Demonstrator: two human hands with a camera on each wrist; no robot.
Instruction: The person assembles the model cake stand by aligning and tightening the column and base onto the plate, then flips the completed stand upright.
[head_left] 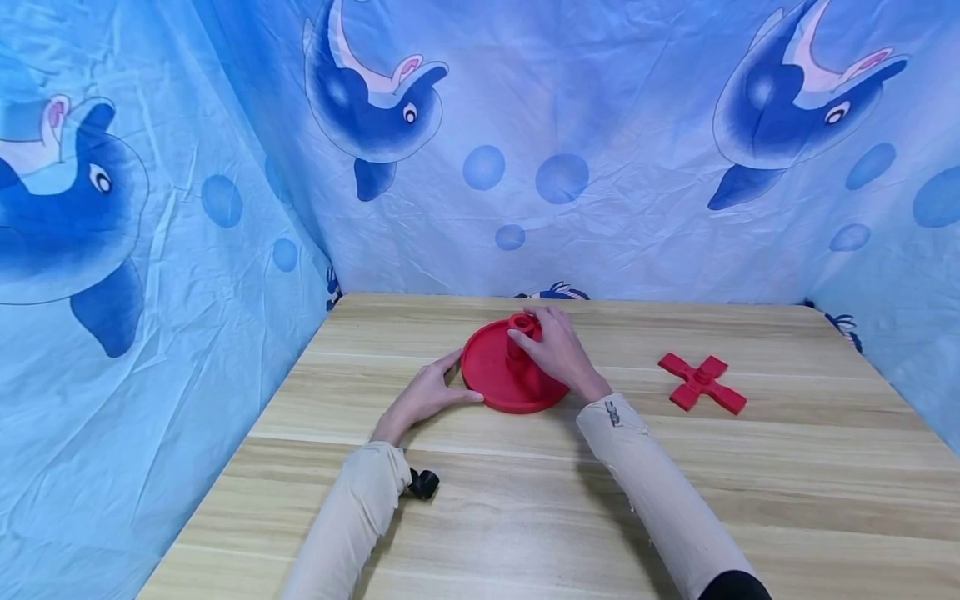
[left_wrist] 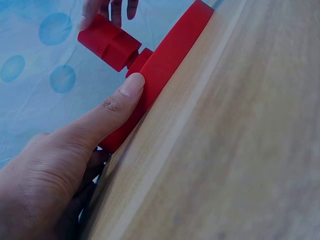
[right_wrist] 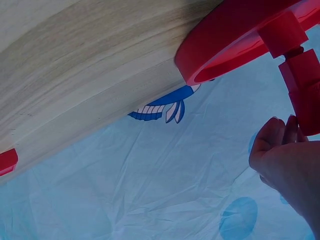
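Observation:
A round red tray-like base (head_left: pixel 487 367) with a raised rim lies flat on the wooden table. My left hand (head_left: pixel 423 393) holds it at the left, thumb on the near rim and fingers round the far side. Over its middle, my right hand (head_left: pixel 558 350) grips the upper end of a red cylindrical post (left_wrist: pixel 110 44) between thumb and fingers. The post has a hollow round top and a stepped body. In the right wrist view a narrow neck shows between the post and the short stub (right_wrist: pixel 284 32) on the base.
To the right on the table (head_left: pixel 810 467) lies a red four-armed cross piece (head_left: pixel 702 377) with a raised hub. A small black device (head_left: pixel 424 484) sits at the left sleeve cuff. Blue dolphin-print cloth (head_left: pixel 525 100) hangs behind and beside the table.

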